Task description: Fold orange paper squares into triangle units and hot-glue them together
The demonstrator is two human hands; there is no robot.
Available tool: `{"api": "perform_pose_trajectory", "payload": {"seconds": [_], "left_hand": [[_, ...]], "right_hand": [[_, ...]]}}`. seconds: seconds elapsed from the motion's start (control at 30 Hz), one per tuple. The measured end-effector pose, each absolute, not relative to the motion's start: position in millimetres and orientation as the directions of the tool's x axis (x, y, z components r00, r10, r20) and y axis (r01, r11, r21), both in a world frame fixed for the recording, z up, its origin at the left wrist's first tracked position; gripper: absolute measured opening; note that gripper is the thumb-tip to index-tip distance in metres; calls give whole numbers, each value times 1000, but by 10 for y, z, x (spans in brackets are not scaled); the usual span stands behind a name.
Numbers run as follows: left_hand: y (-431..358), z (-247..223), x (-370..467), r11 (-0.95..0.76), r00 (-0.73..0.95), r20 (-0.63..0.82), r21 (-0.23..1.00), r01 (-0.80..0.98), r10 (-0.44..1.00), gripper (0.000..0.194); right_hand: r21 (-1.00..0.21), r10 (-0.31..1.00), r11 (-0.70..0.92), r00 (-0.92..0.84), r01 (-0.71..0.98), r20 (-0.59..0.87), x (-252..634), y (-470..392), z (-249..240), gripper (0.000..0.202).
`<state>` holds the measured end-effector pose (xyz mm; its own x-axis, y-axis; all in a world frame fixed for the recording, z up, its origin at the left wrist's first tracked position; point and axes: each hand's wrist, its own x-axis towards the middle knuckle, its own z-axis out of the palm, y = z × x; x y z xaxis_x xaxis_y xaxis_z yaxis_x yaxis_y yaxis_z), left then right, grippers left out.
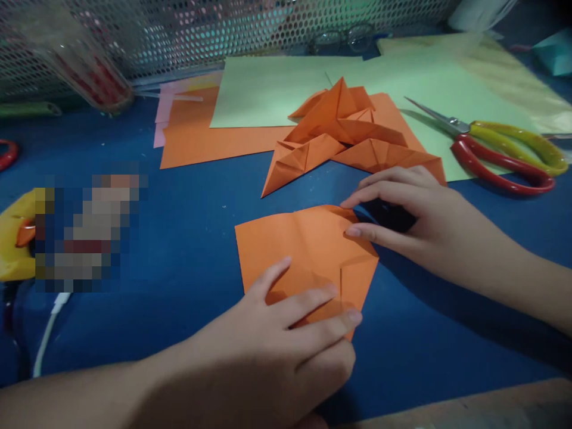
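A partly folded sheet of orange paper point(281, 244) lies on the blue table in front of me. My left hand point(295, 333) rests on its lower part, fingers spread and pressing it down. At the sheet's upper right edge, my right hand point(411, 214) pinches the paper between thumb and index finger, and the edge lifts slightly there. The sheet's lower right corner is folded in, and its bottom is hidden under my left hand. Just beyond my right hand sit several folded orange paper pieces point(344, 128), piled together.
Scissors point(465, 128) with red and yellow handles lie at the right, partly on green paper point(465, 89). Flat orange sheets point(192, 146) extend behind. A clear jar point(89, 77) stands back left near a perforated metal panel point(187, 36). A white cable point(47, 333) runs along the left.
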<state>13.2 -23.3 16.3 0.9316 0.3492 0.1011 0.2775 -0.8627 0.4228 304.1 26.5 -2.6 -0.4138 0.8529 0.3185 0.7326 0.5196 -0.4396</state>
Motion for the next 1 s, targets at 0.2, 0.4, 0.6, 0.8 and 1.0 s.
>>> {"api": "perform_pose_trajectory", "payload": {"seconds": [0.2,0.4,0.6,0.8,1.0], "left_hand": [[-199,89,123,-877,938,193,446,179,290,26],[-88,101,144,-870,955,162,470,148,250,36],[-110,97,158,-898,888,284,363,250,362,27],[-90,-19,119,-796,746,298,338,502,596,55],[-57,-52,117,-755,755,143,302,582,639,69]], "right_hand": [[-547,826,562,-460,620,327,2870,118,70,5],[-365,622,782,-657,505,426,2937,50,-17,21],[-264,554,832,-721,488,415,2956,73,-72,25],[-267,577,817,-713,512,399,2846,63,36,22],[-579,765,614,-583,536,272,2817,53,-21,18]]}}
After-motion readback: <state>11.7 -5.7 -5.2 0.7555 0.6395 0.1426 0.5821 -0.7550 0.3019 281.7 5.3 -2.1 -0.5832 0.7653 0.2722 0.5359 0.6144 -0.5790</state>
